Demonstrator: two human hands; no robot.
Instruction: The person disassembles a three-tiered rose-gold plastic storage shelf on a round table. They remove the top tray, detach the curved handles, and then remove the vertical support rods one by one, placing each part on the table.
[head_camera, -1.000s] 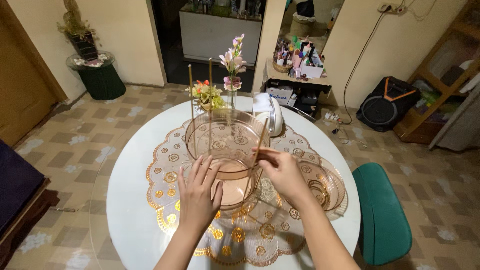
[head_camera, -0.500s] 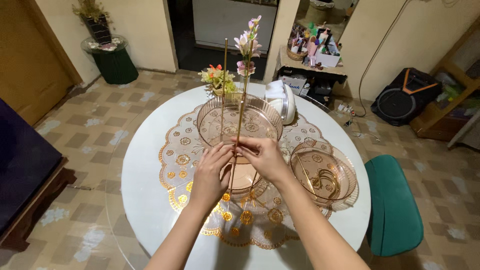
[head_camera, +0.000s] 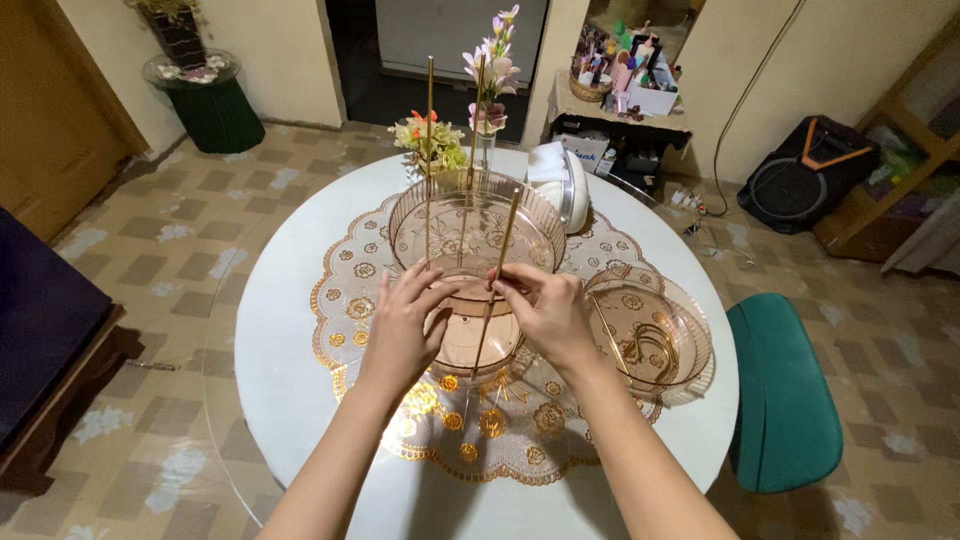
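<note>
A tiered stand of pink see-through plastic bowls (head_camera: 478, 225) sits at the middle of a round white table (head_camera: 290, 360). Three thin gold rods rise from it. My right hand (head_camera: 545, 310) pinches the nearest gold rod (head_camera: 500, 265), which leans slightly to the right. My left hand (head_camera: 400, 325) rests with spread fingers against the rim of the smaller lower bowl (head_camera: 470, 340). Another pink bowl (head_camera: 650, 325) lies to the right on the table, with gold ring parts inside.
A white and gold lace mat (head_camera: 480, 430) covers the table's middle. Behind the stand are a small flower bunch (head_camera: 430, 140), a vase with tall pink flowers (head_camera: 490, 70) and a white appliance (head_camera: 565, 180). A green stool (head_camera: 785, 400) stands at right.
My hands have shifted slightly and the near rod has been set more upright through the lower bowl. The camera view has moved a little closer.
</note>
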